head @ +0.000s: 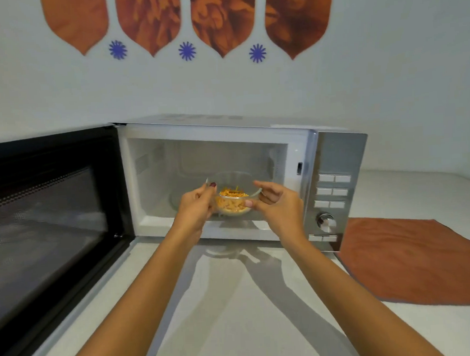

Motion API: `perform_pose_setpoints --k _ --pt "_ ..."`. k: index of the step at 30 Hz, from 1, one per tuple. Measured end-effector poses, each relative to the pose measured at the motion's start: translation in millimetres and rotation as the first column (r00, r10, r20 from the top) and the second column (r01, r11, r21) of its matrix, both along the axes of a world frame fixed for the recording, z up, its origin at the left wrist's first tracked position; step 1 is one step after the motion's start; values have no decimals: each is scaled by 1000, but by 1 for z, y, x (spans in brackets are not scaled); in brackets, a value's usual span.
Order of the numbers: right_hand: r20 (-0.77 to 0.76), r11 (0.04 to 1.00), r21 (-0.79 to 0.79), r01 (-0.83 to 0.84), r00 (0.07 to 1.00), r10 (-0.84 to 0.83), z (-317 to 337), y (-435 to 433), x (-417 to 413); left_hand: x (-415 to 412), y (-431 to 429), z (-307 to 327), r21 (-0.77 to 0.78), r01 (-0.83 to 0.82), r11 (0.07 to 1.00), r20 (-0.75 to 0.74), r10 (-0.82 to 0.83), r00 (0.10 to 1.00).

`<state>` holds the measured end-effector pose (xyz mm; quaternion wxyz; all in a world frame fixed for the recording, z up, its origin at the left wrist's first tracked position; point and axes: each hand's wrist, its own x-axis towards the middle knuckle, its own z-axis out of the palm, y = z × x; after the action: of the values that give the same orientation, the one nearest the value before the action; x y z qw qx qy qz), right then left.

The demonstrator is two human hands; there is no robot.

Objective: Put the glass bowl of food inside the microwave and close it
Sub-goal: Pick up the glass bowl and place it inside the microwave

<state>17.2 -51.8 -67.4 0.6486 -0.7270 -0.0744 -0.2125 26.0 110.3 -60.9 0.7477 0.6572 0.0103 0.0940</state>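
A clear glass bowl with orange and yellow food sits between my two hands at the mouth of the open microwave. My left hand grips the bowl's left rim and side. My right hand holds its right rim, thumb across the front. The bowl is level with the cavity opening, just above the front sill. The microwave door is swung wide open to the left, its dark window facing me.
The microwave's control panel with buttons and a dial is to the right of the cavity. An orange cloth lies on the white counter at the right. The wall behind carries orange decorations.
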Motion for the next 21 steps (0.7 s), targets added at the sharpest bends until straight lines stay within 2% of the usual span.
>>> perform_pose_setpoints --k 8,12,21 --pt "-50 1000 -7 -25 998 24 -1 26 80 83 20 12 -61 -80 995 -101 74 992" --pt "-107 995 88 -41 993 50 -10 35 122 115 24 9 -76 -130 989 -181 114 977" --pt "-100 1000 -1 -5 995 5 -30 49 162 162 38 -16 -29 -179 983 -246 166 955"
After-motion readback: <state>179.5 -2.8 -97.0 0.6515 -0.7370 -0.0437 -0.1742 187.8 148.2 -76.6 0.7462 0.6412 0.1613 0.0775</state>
